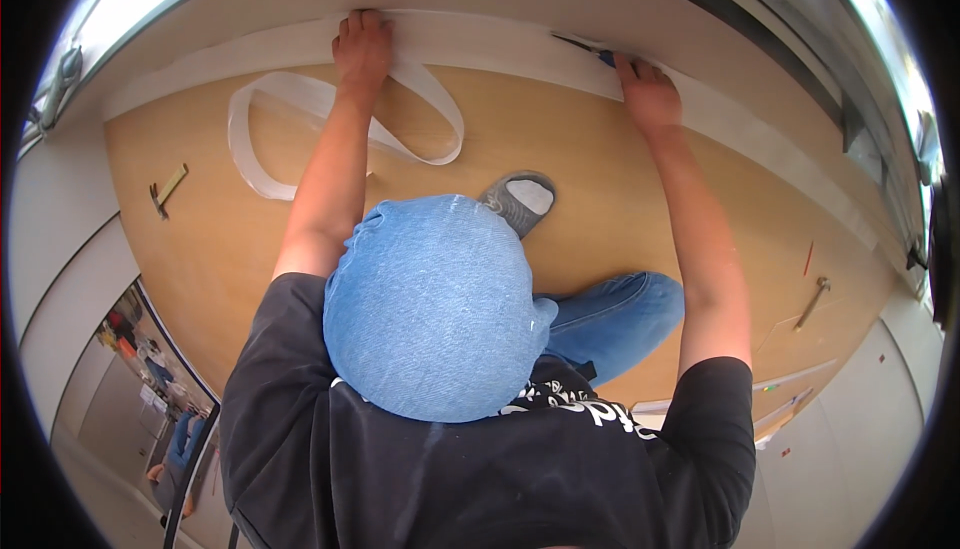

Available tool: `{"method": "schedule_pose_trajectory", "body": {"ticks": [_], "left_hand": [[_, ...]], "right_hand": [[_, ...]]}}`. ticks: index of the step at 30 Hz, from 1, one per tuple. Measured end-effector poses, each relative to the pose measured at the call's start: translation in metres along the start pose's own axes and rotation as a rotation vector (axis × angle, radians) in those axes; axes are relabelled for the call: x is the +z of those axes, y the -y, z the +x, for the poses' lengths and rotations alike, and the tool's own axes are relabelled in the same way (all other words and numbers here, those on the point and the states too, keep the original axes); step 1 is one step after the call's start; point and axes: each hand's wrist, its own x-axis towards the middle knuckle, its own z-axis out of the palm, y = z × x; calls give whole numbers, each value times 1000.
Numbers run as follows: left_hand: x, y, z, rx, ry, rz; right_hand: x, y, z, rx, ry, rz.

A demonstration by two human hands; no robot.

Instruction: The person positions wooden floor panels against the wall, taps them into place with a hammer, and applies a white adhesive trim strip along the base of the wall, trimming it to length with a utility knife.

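Note:
A flat white strip runs along the base of the wall at the far edge of the wood-coloured floor. My left hand is closed on it, fingertips pressed against the wall edge. From under that hand a loose white strip spreads out in wide loops over the floor. Farther right, my right hand grips a knife with a blue handle and a thin dark blade. The blade lies over the strip, pointing left. What the left fingertips pinch is partly hidden.
A hammer lies at the left. Another hammer and a thin red stick lie at the right, near a long pale tool. My shoe rests mid-floor. At the lower left, a person appears beyond a dark-framed opening or mirror.

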Motion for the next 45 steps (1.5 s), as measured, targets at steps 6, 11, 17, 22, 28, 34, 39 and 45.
{"method": "schedule_pose_trajectory", "body": {"ticks": [6,11,17,22,28,34,39,45], "left_hand": [[-27,-3,2,82,12,42],[-38,-60,-3,387,-13,-161],[-24,-109,1,373,276,-77],[-7,-143,9,509,323,-11],[3,-155,12,524,228,-129],[8,-153,10,463,232,-150],[8,-156,11,476,180,-182],[-8,-159,14,456,240,-161]], "right_hand": [[-21,3,-4,1,45,175],[-17,36,13,-30,-54,199],[-8,40,26,-23,-118,184],[-3,37,27,-15,-125,183],[-3,19,10,49,-94,118],[15,-51,-40,100,-117,65],[24,-97,-72,149,-139,1],[24,-124,-86,197,-68,14]]}}
